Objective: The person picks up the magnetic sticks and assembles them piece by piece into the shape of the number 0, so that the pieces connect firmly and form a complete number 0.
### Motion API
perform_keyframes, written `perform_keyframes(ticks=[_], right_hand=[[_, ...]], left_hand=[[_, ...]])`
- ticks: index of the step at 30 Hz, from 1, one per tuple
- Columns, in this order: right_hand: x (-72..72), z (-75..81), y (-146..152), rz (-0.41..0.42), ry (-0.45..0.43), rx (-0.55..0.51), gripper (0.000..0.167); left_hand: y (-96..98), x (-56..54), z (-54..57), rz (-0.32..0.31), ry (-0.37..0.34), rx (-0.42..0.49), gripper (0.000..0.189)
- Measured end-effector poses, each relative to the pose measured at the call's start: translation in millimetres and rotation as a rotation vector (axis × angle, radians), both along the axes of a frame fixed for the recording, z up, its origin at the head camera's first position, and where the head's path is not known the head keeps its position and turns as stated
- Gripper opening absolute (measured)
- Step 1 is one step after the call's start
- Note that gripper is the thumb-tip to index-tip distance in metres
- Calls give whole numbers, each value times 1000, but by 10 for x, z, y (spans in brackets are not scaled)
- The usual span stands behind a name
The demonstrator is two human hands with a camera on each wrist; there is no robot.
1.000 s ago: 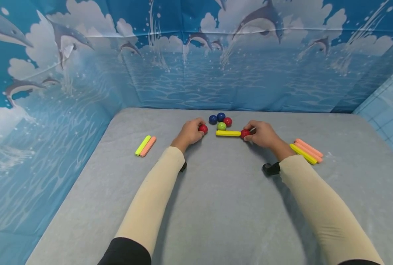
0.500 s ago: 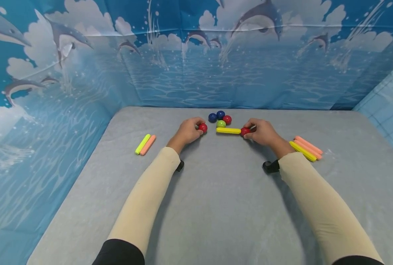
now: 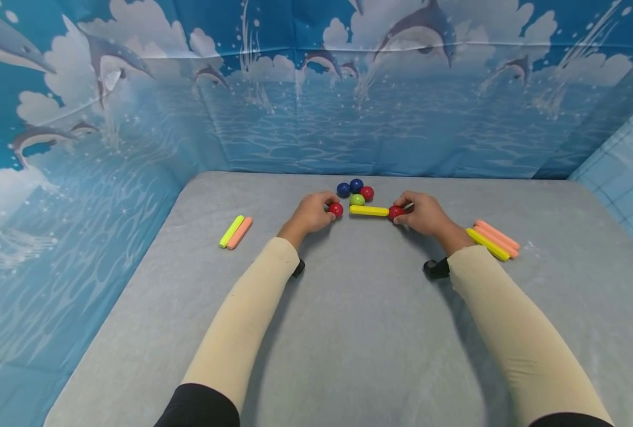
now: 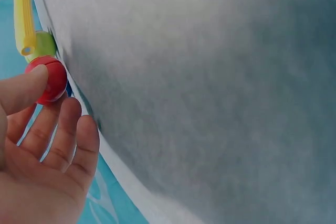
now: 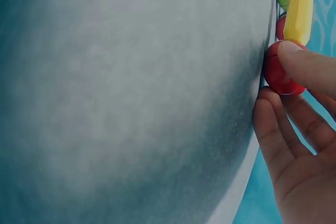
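My left hand (image 3: 312, 213) pinches a red ball (image 3: 336, 210) between thumb and fingertips, a short gap left of a yellow stick (image 3: 369, 210). At the stick's other end, my right hand (image 3: 424, 214) pinches a second red ball (image 3: 395, 213), which touches that end. In the left wrist view the stick's free end shows a small hole and points toward the left hand's red ball (image 4: 48, 80). The right wrist view has the thumb pressed on the other red ball (image 5: 283, 69), right against the yellow stick (image 5: 299, 9).
Behind the stick sit a green ball (image 3: 356, 200), another red ball (image 3: 366, 193) and two blue balls (image 3: 343, 190). A yellow-green stick (image 3: 232, 231) and an orange stick (image 3: 239, 233) lie at left. Right of the right wrist lie a yellow stick (image 3: 487, 244) and orange sticks (image 3: 500, 235).
My left hand first shifts slightly left, then moves right with its red ball, nearer the yellow stick's free end. The right hand keeps its red ball at the other end.
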State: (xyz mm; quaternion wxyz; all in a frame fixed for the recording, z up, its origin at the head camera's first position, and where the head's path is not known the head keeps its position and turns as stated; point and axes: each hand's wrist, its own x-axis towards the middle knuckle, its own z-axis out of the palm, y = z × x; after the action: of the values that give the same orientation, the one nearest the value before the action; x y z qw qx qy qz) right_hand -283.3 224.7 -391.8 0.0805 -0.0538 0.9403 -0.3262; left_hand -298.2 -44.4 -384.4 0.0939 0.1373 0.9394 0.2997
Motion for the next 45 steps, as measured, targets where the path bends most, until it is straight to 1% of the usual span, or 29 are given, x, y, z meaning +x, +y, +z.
perform_keyframes(ticks=[5,13,16,21,28,35,41,45], right_hand=[[11,10,3,-1,0,4,30],[27,21,-4,-1,14,5,30],[34,24,-5,2,15,4,30],[37,22,-8,3,4,-4,30],[1,16,-34,3,10,1,29],[8,13,-32,-12,-1,-3,30],[21,19,-32,-16,-5,-1,30],[26,18,-27,-16,-6,-3,30]], left_hand=[[24,-2,-19,2,-4,-8,40],[26,8,-30,6,-1,37,41],[27,6,-36,6,3,43,41],[27,-3,-54,14,-11,50,41],[1,-5,-50,21,-14,50,41],[23,-15,-40,32,-31,38,43],[37,4,-34,32,-10,29,41],[47,3,-38,38,-16,29,41]])
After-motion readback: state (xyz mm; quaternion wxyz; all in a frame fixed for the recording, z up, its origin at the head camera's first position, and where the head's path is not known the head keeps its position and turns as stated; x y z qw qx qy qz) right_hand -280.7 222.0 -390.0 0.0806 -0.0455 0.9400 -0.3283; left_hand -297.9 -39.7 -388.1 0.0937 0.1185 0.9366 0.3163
